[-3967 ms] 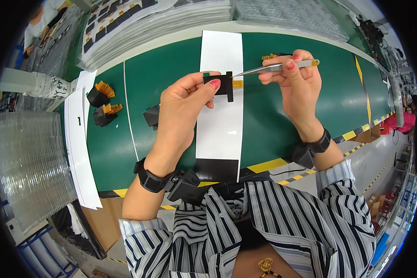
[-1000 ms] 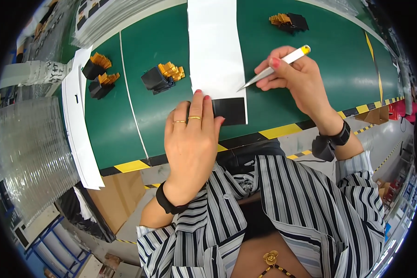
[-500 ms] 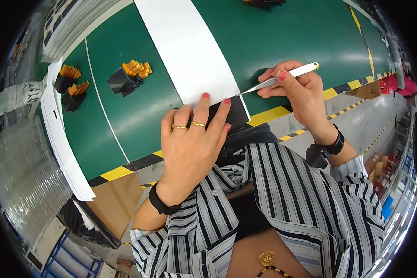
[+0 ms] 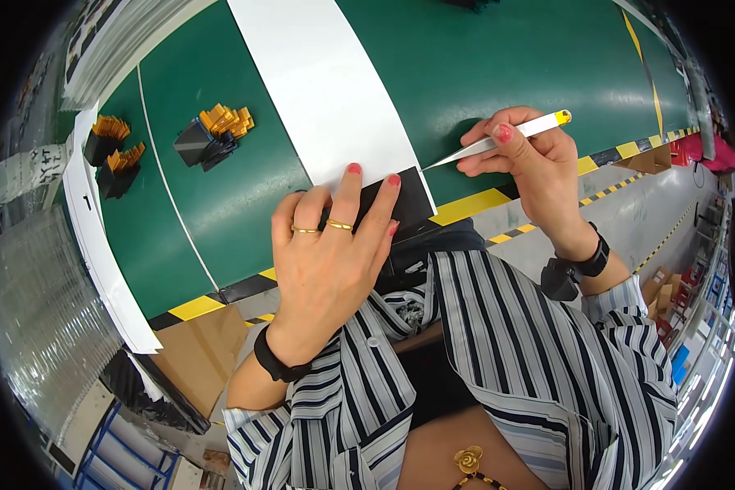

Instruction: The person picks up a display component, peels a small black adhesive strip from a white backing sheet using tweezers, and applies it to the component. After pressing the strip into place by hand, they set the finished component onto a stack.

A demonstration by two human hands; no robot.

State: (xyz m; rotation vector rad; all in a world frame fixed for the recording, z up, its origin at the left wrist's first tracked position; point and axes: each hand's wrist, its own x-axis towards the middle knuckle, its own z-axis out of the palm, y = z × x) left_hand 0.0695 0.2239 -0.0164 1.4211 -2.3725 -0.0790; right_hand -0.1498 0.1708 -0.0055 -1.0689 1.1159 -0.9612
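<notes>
Black rectangle (image 4: 412,200) lies at the near end of a long white sheet (image 4: 322,90), by the bench's front edge; its R end shows, the rest is partly under my L hand (image 4: 322,257). L fingers lie flat, slightly spread, gripping nothing: index crosses the black, tip abt at its upper edge; middle fingertip's on the white just past it. 2 gold-coloured rings on that hand.

R hand (image 4: 539,167) has the tweezers (image 4: 498,143), pinched btwn thumb & fingers, yellow end up to the R, point aimed L & down at the black's upper R corner, by the sheet's edge. Can't tell if the point touches.

Sheet runs slantwise to upper L over the green bench (image 4: 498,65). L of it, well apart: a bunch of black parts w/ orange tabs (image 4: 212,137). Past a thin white line (image 4: 171,196), 2 similar bunches (image 4: 121,171), close tog. Farther L, white sheets (image 4: 110,253), then stacked clear plastic (image 4: 37,294). Yellow/black tape (image 4: 474,204) along bench's front edge; cardboard (image 4: 196,347) below, lower L.
</notes>
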